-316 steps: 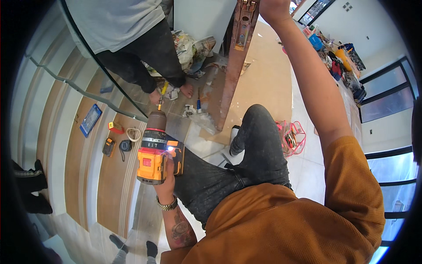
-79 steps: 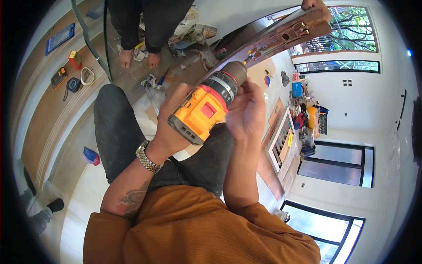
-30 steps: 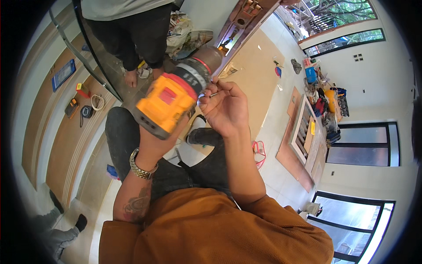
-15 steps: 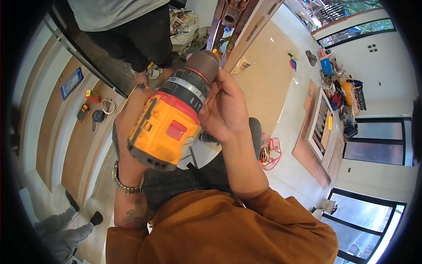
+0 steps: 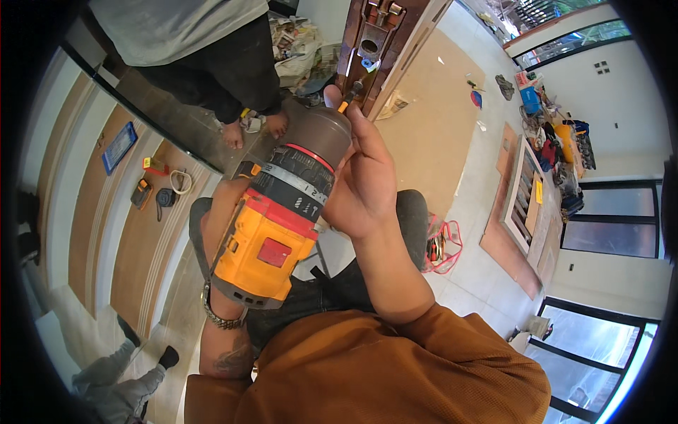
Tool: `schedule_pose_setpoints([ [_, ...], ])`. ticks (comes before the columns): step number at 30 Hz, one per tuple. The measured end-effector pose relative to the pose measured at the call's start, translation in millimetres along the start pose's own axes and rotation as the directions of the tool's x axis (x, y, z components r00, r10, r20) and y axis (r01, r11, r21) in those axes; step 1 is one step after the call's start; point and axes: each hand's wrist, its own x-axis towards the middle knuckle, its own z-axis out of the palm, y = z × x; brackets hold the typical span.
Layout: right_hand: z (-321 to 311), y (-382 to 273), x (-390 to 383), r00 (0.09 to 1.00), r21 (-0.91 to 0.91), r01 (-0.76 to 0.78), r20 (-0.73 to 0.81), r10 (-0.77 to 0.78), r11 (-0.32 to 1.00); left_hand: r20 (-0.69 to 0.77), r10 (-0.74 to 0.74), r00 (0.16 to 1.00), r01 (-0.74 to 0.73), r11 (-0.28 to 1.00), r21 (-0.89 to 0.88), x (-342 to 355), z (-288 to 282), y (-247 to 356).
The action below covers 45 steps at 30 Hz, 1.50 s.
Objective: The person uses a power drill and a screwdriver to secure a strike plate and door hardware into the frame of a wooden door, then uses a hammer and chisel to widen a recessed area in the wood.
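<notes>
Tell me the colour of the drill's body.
Yellow-orange, with a red patch and black trim; the drill shows best in the head view.

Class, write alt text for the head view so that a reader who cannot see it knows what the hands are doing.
A yellow and black cordless drill fills the centre, gripped by the left hand from behind while the right hand wraps its dark chuck. Beyond it stands a brown wooden door edge, and another person's dark trouser legs are at the top.

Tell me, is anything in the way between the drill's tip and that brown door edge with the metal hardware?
Nothing visible. The drill, gripped by the left hand, points at the door edge; only the right hand wraps its chuck, fingers beside the bit.
</notes>
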Motion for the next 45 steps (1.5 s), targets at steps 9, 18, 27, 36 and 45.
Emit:
schedule_pose_setpoints([
  [9,46.4,35.0,-7.5,0.979,0.033,0.093,-0.185,-0.085,0.995,0.103,0.219,0.970,-0.225,0.974,0.042,-15.4,-17.3,-7.6],
  [18,12.2,34.9,-2.4,0.962,0.278,-0.092,0.273,0.013,0.956,0.056,0.250,0.967,-0.243,0.965,-0.102,-34.2,-22.0,8.4],
  [27,38.9,62.1,-14.5,0.997,0.176,0.010,0.074,-0.023,0.984,0.002,0.284,0.959,-0.278,0.939,-0.200,-55.7,-45.2,15.6],
  [36,6.9,108.2,-25.7,0.980,-0.285,0.130,-0.111,-0.168,0.950,-0.037,0.187,0.982,-0.191,0.967,-0.171,-95.7,-66.6,-35.4],
  [45,30.9,89.9,-46.4,0.930,-0.443,0.189,-0.205,-0.304,0.877,-0.059,0.314,0.947,-0.317,0.901,-0.296,-48.1,-48.8,-2.8],
])
